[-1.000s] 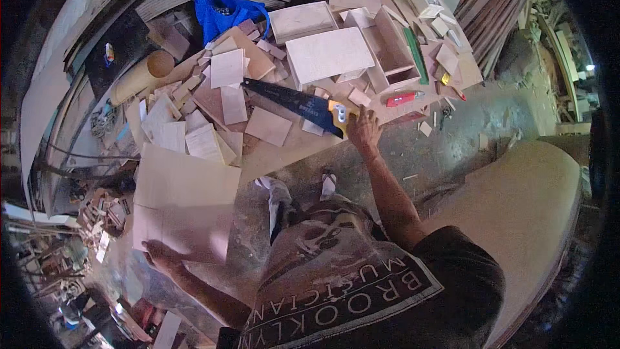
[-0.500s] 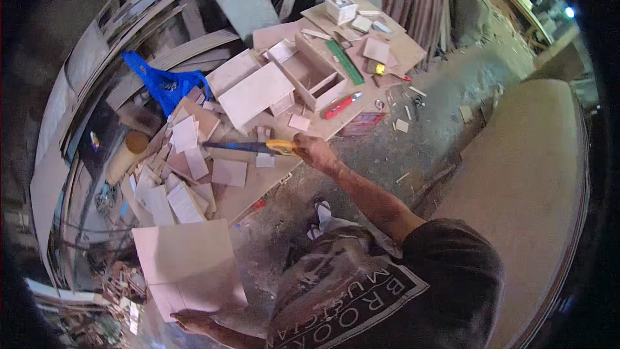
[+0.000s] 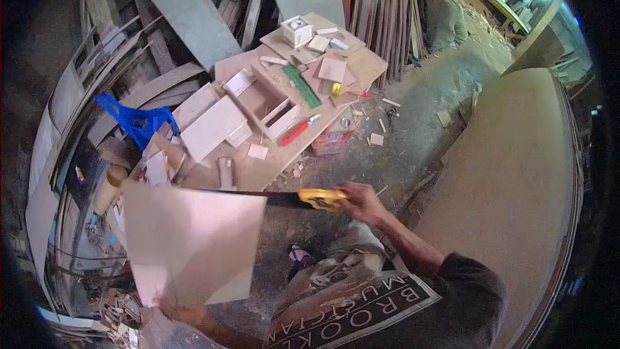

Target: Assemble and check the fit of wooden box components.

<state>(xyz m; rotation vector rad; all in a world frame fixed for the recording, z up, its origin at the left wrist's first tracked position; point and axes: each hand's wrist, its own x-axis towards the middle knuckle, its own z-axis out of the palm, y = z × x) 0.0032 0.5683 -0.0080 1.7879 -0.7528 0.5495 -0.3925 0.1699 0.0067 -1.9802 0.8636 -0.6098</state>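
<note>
A pale, square plywood board [image 3: 197,242] is held up in front of me, at the left. My left hand [image 3: 175,310], somewhat blurred, grips it at its near left corner. My right hand [image 3: 363,203] is closed round the yellow handle of a handsaw [image 3: 318,199]. The saw's dark blade points left and runs along the board's far edge, where part of it is hidden. Whether the blade touches the board I cannot tell.
Beyond the board, a low worktable [image 3: 284,163] carries a wooden box frame [image 3: 261,100], a red utility knife [image 3: 298,130], a green ruler [image 3: 301,86] and a yellow tape measure [image 3: 336,88]. A blue bag [image 3: 142,126] lies at left. A large curved panel [image 3: 504,187] stands right.
The plywood board has risen and come over the near end of the table. My right hand has brought the handsaw nearer and to the right, to the board's far edge. The view has shifted.
</note>
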